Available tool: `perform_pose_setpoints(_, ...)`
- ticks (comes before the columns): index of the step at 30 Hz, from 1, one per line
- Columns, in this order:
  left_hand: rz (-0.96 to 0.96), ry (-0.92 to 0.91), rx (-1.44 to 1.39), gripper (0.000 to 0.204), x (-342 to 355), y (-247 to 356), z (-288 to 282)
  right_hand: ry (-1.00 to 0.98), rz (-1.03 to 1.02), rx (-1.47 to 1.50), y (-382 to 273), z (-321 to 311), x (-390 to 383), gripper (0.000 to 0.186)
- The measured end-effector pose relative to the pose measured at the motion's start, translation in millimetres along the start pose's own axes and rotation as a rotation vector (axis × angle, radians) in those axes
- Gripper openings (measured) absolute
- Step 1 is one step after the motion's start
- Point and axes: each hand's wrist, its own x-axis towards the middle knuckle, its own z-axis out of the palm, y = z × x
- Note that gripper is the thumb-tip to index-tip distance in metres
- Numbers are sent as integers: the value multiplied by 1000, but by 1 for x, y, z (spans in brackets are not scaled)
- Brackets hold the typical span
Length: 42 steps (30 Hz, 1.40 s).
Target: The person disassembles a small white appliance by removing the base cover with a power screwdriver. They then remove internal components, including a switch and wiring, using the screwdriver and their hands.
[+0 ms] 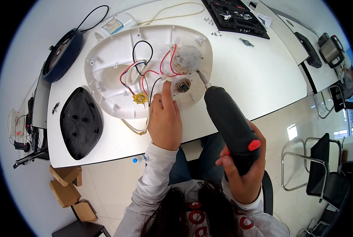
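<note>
A white plastic housing (113, 94) lies hollow side up on the table, with red, black, white and blue wires inside. My left hand (165, 122) rests on its near edge, index finger stretched to a small white part among the wires, the other fingers partly bent. My right hand (245, 179) grips a black electric screwdriver (227, 118) with a red spot at its rear end. The screwdriver's bit (202, 78) reaches the edge of a round translucent part (188, 59). A yellow round component (140, 98) and a dark square-centred socket (182, 85) sit nearby.
A black plastic cover (81, 124) lies left of the housing, with a dark blue round base (64, 55) beyond. A white bottle (115, 25) lies behind. Far right are a black tool case (239, 17), loose screws (212, 27) and a small metallic piece (246, 42).
</note>
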Motion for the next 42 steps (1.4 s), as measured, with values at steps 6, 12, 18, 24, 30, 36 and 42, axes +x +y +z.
perform_pose_setpoints(6, 9, 4, 1, 55, 1, 1, 0, -2, -20, -53, 2, -1, 0, 69)
perform_pose_setpoints(12, -7, -2, -11, 55, 1, 2, -2, -1, 1, -21, -1, -1, 0, 68)
perform_pose_setpoints(18, -9, 5, -5, 55, 0, 0, 0, 7, 0, -5, 0, -1, 0, 67)
perform_pose_setpoints(24, -5, -3, -1, 54, -1, 1, 0, 12, -2, -3, 3, 0, 0, 67)
perform_pose_setpoints(30, -3, -3, 3, 54, -1, 0, -1, 11, -23, -49, 3, -1, -1, 68)
perform_pose_setpoints(36, -14, -5, -4, 54, 0, 1, 0, 21, -4, 19, 4, -1, -1, 68)
perform_pose_setpoints(42, -22, 7, -28, 54, -1, 0, 0, 50, 23, 86, 1, -8, -8, 70)
